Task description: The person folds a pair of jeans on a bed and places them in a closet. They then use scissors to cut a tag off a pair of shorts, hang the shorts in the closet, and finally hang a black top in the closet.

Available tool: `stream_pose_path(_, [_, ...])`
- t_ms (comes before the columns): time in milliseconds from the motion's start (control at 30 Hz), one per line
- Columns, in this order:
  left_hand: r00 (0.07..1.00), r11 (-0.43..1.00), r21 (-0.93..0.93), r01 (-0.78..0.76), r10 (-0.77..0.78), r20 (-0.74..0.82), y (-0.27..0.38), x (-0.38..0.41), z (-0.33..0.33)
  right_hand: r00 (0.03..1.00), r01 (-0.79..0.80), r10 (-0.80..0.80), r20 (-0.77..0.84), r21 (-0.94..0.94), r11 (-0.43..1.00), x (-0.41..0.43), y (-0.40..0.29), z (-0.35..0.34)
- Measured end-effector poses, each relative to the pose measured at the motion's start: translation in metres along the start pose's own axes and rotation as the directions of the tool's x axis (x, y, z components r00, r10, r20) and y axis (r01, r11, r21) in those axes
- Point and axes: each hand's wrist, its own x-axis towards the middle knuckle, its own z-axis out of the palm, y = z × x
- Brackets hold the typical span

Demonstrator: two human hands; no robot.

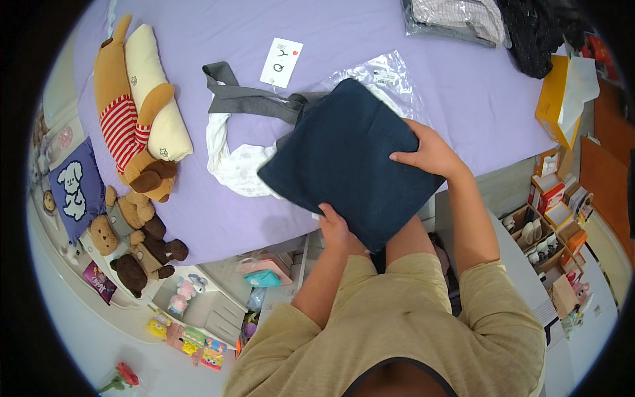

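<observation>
A folded dark navy cloth lies between my hands, over the near edge of the bed. My left hand grips its lower edge, with the fingers hidden beneath it. At its right side, my right hand holds the cloth with the thumb on top. Beyond and partly under the cloth is a clear plastic bag with a printed label. A white garment and a dark grey fabric strip lie to the left, and a white hang tag bearing writing rests above the strip.
On the left of the lilac bedsheet lie a plush dog and a cream bolster, with teddy bears nearby. Bagged clothing, a black garment and a yellow box are at the right. A partitioned organizer stands lower right.
</observation>
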Motion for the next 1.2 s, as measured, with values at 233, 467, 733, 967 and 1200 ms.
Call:
stream_pose_path(233, [0.92, 0.941, 0.336, 0.042, 0.095, -0.38, -0.068, 0.053, -0.083, 0.956, -0.098, -0.04, -0.289, -0.447, 0.889, 0.003, 0.079, 0.037])
stream_pose_path(467, [0.564, 0.067, 0.648, -0.758, 0.567, 0.601, 0.1, 0.119, 0.043, 0.665, -0.284, 0.052, -0.745, -0.188, 0.94, -0.056, 0.121, 0.047])
stream_pose_path(733, [0.711, -0.175, 0.754, -0.634, 0.251, 0.656, 0.097, 0.167, 0.129, 0.452, -0.472, 0.509, -0.732, 0.288, 0.833, -0.052, 0.131, 0.056])
stream_pose_path(967, [0.608, -0.205, 0.743, -0.637, 0.46, 0.648, 0.089, 0.188, 0.11, 0.338, -0.455, 0.51, -0.791, 0.337, 0.824, -0.049, 0.162, 0.061])
stream_pose_path(1200, [0.7, 0.042, 0.812, -0.582, 0.534, 0.474, 0.081, 0.188, 0.114, 0.337, -0.426, 0.535, -0.775, 0.381, 0.821, -0.047, 0.167, 0.059])
